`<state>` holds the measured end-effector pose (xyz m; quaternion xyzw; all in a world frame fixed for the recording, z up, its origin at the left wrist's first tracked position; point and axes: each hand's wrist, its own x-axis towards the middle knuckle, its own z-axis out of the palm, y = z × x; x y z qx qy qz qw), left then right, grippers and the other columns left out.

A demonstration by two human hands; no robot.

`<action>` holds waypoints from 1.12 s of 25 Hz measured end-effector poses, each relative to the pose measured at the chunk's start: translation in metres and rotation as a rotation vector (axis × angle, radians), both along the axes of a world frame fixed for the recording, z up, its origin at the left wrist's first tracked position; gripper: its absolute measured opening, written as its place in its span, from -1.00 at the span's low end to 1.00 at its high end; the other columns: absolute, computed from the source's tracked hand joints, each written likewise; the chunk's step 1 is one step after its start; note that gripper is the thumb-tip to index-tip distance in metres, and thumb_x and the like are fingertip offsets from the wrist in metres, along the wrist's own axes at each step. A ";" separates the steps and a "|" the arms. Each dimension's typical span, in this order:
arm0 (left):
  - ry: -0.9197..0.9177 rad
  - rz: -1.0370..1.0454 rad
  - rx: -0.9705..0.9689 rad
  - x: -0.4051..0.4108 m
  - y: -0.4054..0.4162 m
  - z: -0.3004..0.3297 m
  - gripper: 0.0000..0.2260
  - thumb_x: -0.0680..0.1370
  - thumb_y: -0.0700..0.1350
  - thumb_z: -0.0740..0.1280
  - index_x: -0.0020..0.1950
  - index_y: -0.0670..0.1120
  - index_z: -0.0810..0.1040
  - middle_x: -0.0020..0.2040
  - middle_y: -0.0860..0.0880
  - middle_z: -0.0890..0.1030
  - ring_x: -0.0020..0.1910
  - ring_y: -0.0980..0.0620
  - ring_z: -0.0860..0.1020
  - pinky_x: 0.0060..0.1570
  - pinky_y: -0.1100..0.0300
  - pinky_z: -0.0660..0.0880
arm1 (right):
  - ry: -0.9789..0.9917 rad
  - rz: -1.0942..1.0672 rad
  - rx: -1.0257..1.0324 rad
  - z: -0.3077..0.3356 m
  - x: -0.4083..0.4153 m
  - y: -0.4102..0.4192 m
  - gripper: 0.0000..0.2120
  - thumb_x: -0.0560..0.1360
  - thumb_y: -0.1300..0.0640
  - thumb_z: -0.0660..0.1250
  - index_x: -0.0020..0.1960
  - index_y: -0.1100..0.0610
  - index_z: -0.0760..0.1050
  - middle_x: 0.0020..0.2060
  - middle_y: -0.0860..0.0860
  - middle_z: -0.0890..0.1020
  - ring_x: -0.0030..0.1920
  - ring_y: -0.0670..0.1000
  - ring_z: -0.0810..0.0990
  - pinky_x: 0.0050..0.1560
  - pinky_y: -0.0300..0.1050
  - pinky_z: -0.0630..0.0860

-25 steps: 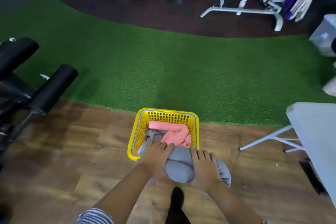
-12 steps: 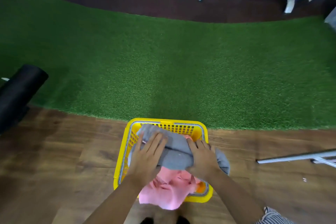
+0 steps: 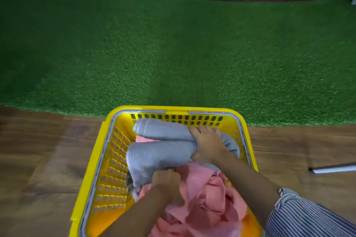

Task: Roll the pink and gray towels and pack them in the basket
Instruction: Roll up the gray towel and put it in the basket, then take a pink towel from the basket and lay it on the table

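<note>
Right hand pressed flat on the right end of the gray towel, fingers spread and closed down onto the cloth near the far wall of the yellow basket. Left hand lower in the frame, curled tight into the near edge of the same towel where it meets the pink towel. Half a second back: both hands on top of the gray roll, held above the rim; now sunk inside the basket, left hand shifted down to the seam between the two colours. Meaning, as a guess: gray roll delivered, tucking under way, packing close to done. Gray towel folded into two thick lobes lying across the centre of the frame, ends toward the left wall, roll fairly firm. Pink towel bunched and loose at the bottom centre, more crumpled than rolled, spilling toward the near rim. Only the one head view; green turf beyond, wooden floor either side.
</note>
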<state>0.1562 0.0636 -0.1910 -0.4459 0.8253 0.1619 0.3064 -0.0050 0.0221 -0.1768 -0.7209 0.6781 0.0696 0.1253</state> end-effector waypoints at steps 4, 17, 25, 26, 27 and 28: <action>0.207 -0.313 -0.304 0.016 -0.024 -0.041 -0.85 0.36 -0.15 0.42 -0.10 -0.13 0.64 -0.13 -0.11 0.66 -0.12 -0.08 0.64 -0.17 0.18 0.51 | 0.019 0.013 -0.041 -0.048 -0.004 -0.013 -0.16 0.21 -0.18 0.42 0.40 -0.02 0.16 0.16 0.06 0.42 0.19 0.14 0.36 0.09 0.10 0.26; 0.562 -0.668 -0.846 0.073 -0.072 -0.123 -0.82 0.44 -0.03 0.33 -0.15 -0.15 0.57 -0.26 -0.08 0.54 -0.33 -0.08 0.49 -0.13 0.01 0.28 | 0.018 0.105 -0.157 -0.092 -0.005 -0.042 -0.27 0.14 -0.19 0.38 0.27 0.00 0.32 0.05 0.07 0.50 0.13 0.16 0.44 0.05 0.09 0.34; 0.387 -0.677 -0.783 0.080 -0.077 -0.137 -0.75 0.34 0.00 0.23 -0.11 -0.09 0.57 -0.24 -0.04 0.54 -0.32 -0.08 0.51 -0.21 0.04 0.24 | 0.063 0.130 -0.196 -0.116 -0.002 -0.024 -0.12 0.14 -0.27 0.39 0.34 0.10 0.26 0.18 0.11 0.42 0.19 0.17 0.38 0.22 0.06 0.27; 0.415 -0.668 -0.764 0.078 -0.076 -0.130 -0.69 0.33 0.09 0.23 -0.11 -0.09 0.57 -0.23 -0.03 0.55 -0.31 -0.08 0.52 -0.21 0.04 0.27 | 0.038 0.122 -0.216 -0.112 -0.006 -0.020 -0.05 0.14 -0.30 0.35 0.39 0.14 0.21 0.27 0.14 0.35 0.27 0.18 0.31 0.30 0.07 0.22; 0.460 -0.685 -0.757 0.073 -0.072 -0.123 -0.65 0.33 0.15 0.26 -0.10 -0.09 0.57 -0.22 -0.03 0.55 -0.30 -0.08 0.51 -0.21 0.04 0.29 | 0.022 0.144 -0.240 -0.107 -0.012 -0.015 -0.01 0.14 -0.33 0.29 0.42 0.16 0.17 0.34 0.16 0.28 0.33 0.18 0.25 0.36 0.09 0.17; 0.545 -0.736 -0.780 0.066 -0.067 -0.118 -0.64 0.36 0.18 0.28 -0.11 -0.10 0.56 -0.22 -0.04 0.55 -0.29 -0.08 0.50 -0.21 0.05 0.29 | 0.023 0.184 -0.283 -0.101 -0.018 -0.008 -0.02 0.17 -0.36 0.23 0.42 0.19 0.18 0.36 0.17 0.26 0.35 0.18 0.24 0.38 0.09 0.17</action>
